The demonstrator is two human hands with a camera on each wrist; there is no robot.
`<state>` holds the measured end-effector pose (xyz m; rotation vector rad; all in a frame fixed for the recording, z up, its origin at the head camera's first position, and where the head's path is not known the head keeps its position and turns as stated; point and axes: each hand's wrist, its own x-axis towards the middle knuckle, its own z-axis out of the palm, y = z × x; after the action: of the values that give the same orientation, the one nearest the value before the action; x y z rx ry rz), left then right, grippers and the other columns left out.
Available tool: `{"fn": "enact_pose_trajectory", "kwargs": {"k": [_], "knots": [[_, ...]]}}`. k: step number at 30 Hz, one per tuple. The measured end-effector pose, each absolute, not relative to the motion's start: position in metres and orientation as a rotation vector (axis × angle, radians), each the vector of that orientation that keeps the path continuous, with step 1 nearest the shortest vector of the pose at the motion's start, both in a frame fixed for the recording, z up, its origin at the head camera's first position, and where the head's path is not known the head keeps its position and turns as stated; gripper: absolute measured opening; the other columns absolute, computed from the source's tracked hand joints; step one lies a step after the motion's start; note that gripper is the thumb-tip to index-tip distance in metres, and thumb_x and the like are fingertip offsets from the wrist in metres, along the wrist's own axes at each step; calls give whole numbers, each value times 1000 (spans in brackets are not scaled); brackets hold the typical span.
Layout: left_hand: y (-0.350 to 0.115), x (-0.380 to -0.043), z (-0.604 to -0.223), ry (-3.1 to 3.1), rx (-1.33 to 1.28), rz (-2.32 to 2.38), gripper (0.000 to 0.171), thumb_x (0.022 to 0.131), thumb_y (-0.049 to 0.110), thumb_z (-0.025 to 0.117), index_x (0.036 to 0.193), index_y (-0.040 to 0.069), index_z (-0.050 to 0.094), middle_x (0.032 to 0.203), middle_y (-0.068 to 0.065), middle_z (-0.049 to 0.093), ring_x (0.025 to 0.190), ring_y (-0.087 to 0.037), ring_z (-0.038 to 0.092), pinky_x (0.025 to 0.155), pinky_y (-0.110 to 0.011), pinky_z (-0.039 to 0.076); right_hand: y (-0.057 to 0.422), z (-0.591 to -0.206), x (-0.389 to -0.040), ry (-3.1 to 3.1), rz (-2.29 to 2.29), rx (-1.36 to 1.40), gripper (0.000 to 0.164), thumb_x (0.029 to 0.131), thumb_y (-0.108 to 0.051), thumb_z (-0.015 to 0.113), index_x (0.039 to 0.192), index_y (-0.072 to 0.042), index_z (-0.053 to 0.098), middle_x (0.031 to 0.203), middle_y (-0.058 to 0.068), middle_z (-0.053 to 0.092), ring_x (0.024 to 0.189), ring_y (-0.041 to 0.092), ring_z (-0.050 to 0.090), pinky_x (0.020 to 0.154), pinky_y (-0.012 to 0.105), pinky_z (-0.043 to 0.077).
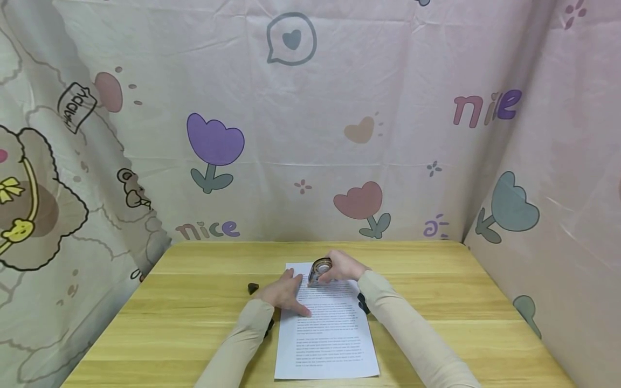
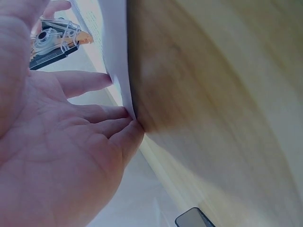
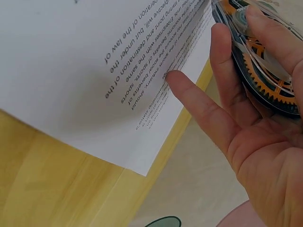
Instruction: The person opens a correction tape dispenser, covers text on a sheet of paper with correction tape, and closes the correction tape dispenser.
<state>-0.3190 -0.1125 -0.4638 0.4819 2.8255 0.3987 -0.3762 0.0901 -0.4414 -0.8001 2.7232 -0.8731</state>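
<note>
I see the wooden table (image 1: 194, 302), printed sheet (image 1: 330, 339) flat on it, light and floppy, so I'd pin it rather than grip. Left hand (image 1: 283, 293) lies on the sheet's left edge, fingers straight, lightly spread. Right hand (image 1: 342, 267) pinches the correction-tape dispenser (image 1: 319, 271) by its sides at the sheet's top; hard slick plastic

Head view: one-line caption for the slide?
Left hand presses a printed sheet flat on a wooden table while right hand holds a correction tape dispenser at its top.
</note>
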Motion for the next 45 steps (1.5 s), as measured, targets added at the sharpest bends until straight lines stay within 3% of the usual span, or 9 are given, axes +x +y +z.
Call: {"fn": "enact_pose_trajectory", "kwargs": {"k": [20, 45], "knots": [[-112, -318, -461, 2810, 497, 404, 115, 53, 62, 75, 140, 2, 31, 146, -24, 16, 134, -35, 15, 104, -49, 24, 98, -442, -376, 2691, -929, -746, 25, 67, -18, 80, 83, -9, 63, 68, -4, 63, 61, 10, 59, 58, 24, 50], [-113, -314, -459, 2822, 488, 397, 112, 53, 63, 75, 140, 6, 32, 146, -22, 17, 133, -34, 17, 101, -51, 28, 103, -442, -376, 2687, -921, -719, 22, 69, -19, 79, 80, -10, 63, 67, -3, 63, 61, 13, 60, 56, 26, 50]]}}
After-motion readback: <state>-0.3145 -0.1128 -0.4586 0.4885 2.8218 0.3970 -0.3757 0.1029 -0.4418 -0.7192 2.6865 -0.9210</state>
